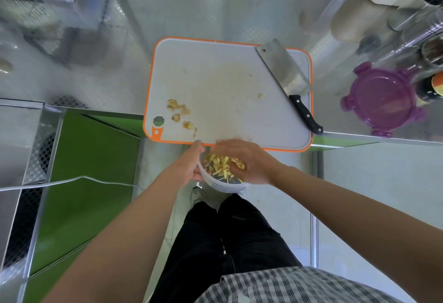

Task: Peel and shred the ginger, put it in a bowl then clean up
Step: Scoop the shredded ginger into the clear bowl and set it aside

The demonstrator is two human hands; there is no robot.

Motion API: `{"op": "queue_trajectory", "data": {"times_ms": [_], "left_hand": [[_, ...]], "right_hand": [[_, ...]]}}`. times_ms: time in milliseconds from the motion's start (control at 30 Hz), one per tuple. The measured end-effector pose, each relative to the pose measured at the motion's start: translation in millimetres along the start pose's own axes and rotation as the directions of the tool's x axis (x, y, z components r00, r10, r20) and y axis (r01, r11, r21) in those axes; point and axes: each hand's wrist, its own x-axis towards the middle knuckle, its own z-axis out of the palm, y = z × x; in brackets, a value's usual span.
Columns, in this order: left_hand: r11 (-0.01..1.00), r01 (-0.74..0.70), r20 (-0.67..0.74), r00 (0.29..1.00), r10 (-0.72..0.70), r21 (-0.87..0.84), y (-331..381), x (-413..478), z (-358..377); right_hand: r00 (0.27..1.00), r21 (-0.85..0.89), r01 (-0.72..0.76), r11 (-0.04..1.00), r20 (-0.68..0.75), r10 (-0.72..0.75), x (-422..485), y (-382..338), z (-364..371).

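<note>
Head view: the left hand (189, 167) had its grip closed on the left rim of the bowl (224, 184), holding it just below the near edge of the cutting board (215, 75), off the table (330, 101). The right hand (249, 161) lay palm-down over the bowl, grip loose, fingers only lightly bent, touching the ginger shreds (221, 162) w/o clearly pinching any. Shreds sat in the bowl under those fingers. Some peel scraps (179, 113) lay near the board's near-left corner. On the board's right side lay the cleaver (282, 68), flat, black handle past the near-right edge. A purple lid (381, 99) sat on the table to the right, apart from the board.
</note>
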Motion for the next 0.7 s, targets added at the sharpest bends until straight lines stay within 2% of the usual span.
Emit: {"op": "queue_trajectory", "data": {"times_ms": [100, 200, 300, 433, 533, 600, 700], "left_hand": [[1.000, 0.004, -0.001, 1.000, -0.004, -0.015, -1, 1, 0], [1.000, 0.006, 0.004, 1.000, -0.005, -0.014, -1, 1, 2], [1.000, 0.016, 0.023, 1.000, -0.016, -0.022, -1, 3, 7], [0.999, 0.036, 0.106, 0.994, -0.035, -0.003, 3, 2, 20], [0.999, 0.038, 0.137, 0.990, -0.041, 0.026, 6, 3, 28], [0.999, 0.037, 0.147, 0.988, -0.041, 0.032, 5, 5, 29], [0.999, 0.038, 0.150, 0.988, -0.042, 0.031, 4, 7, 28]], "right_hand": [[0.999, -0.032, 0.010, 0.999, -0.039, -0.011, -4, 3, 4], [0.995, 0.030, -0.073, 0.997, -0.061, 0.075, -7, 4, -1], [0.958, 0.071, -0.155, 0.985, -0.235, 0.167, 1, 16, -20], [0.923, -0.043, -0.265, 0.963, -0.301, 0.241, 17, 55, -50], [0.898, -0.099, -0.374, 0.922, -0.286, 0.334, 21, 79, -61], [0.909, -0.118, -0.361, 0.925, -0.265, 0.321, 15, 81, -59], [0.941, -0.122, -0.264, 0.957, -0.250, 0.228, -8, 68, -42]]}}
